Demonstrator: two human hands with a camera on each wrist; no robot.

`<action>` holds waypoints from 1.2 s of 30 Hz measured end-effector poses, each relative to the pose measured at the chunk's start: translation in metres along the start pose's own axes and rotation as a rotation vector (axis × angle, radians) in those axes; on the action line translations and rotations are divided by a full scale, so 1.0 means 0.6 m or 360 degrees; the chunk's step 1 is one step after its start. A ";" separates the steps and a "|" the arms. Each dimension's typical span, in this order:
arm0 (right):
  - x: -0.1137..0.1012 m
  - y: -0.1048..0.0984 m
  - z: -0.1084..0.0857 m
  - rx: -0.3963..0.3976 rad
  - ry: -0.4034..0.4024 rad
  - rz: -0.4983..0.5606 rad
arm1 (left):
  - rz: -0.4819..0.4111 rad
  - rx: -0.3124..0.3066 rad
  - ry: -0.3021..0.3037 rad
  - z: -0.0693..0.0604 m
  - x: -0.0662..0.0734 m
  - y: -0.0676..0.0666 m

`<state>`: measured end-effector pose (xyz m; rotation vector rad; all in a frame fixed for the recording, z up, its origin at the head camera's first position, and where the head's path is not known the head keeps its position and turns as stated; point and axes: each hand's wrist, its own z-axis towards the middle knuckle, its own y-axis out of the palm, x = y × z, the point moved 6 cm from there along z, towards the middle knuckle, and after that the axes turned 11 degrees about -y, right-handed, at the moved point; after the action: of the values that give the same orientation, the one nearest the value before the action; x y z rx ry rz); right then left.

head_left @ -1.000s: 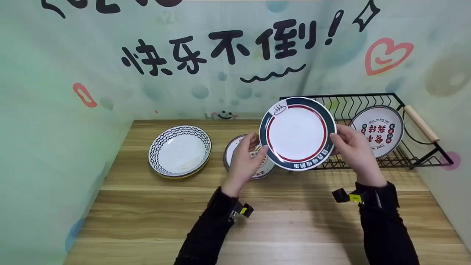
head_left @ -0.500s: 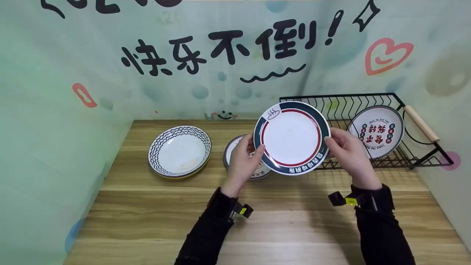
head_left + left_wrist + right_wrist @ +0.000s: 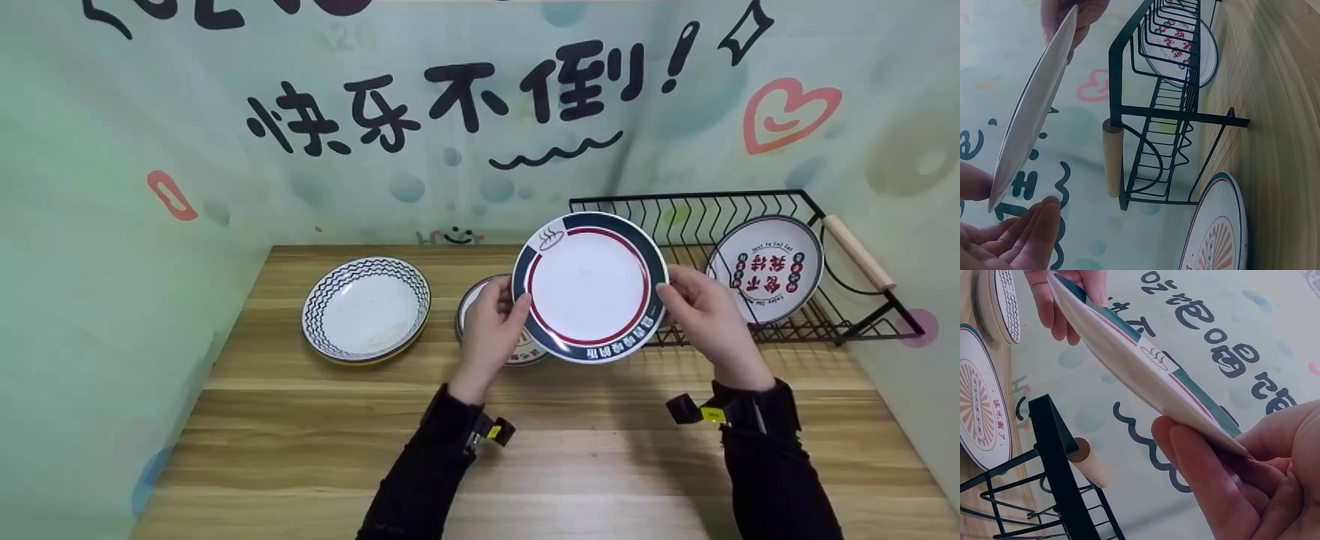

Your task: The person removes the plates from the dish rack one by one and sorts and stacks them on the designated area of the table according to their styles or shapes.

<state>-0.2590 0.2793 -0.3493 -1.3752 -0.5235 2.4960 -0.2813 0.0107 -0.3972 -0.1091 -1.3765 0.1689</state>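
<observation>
Both hands hold a white plate (image 3: 589, 287) with a dark green rim and a thin red ring, raised off the desk (image 3: 300, 450) at the near side of the black wire rack (image 3: 1116, 84), toward its left end. The plate sits between the hands: the left hand (image 3: 491, 326) has its thumb on the rim and its fingers behind, while the right hand (image 3: 705, 315) pinches the opposite edge, nearer the rack's middle. The plate is tilted, its face turned up toward the person. A second, lettered plate (image 3: 770, 266) leans in the rack's right part. Left of the rack, a sunburst-patterned plate (image 3: 982, 402) lies on the desk, and farther left of it stands a wavy-lined bowl (image 3: 367, 307).
</observation>
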 end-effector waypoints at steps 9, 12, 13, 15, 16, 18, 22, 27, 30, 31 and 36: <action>0.004 0.006 -0.002 -0.0005 0.0012 0.0096 | 0.0015 0.0064 0.0037 -0.001 0.002 -0.004; 0.004 0.008 -0.002 -0.0003 0.0003 0.0092 | 0.0046 0.0094 0.0055 -0.001 0.002 -0.006; 0.004 0.009 -0.002 -0.0004 -0.0005 0.0081 | 0.0052 0.0099 0.0057 -0.001 0.002 -0.007; 0.004 0.009 -0.002 -0.0008 -0.0018 0.0059 | 0.0055 0.0100 0.0063 -0.001 0.002 -0.008; 0.004 0.010 -0.002 -0.0009 -0.0023 0.0050 | 0.0051 0.0096 0.0059 -0.001 0.002 -0.009; 0.004 0.010 -0.003 -0.0012 -0.0025 0.0036 | 0.0049 0.0092 0.0053 -0.001 0.002 -0.011; 0.004 0.010 -0.003 -0.0028 -0.0018 -0.0021 | 0.0059 0.0089 0.0040 -0.001 0.002 -0.013; 0.003 0.011 -0.002 -0.0059 -0.0011 -0.0054 | 0.0043 0.0049 0.0031 -0.002 0.000 -0.015; 0.002 0.011 -0.002 -0.0067 -0.0012 -0.0029 | 0.0038 0.0022 0.0027 -0.002 0.002 -0.017; 0.002 0.012 -0.001 -0.0068 -0.0013 -0.0017 | 0.0043 0.0017 0.0027 -0.002 0.002 -0.017; 0.002 0.012 0.001 -0.0059 -0.0014 0.0005 | -0.0002 -0.0020 -0.0003 -0.004 0.004 -0.020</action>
<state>-0.2603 0.2734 -0.3532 -1.3799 -0.5730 2.5082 -0.2780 -0.0004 -0.3934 -0.1183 -1.3795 0.1594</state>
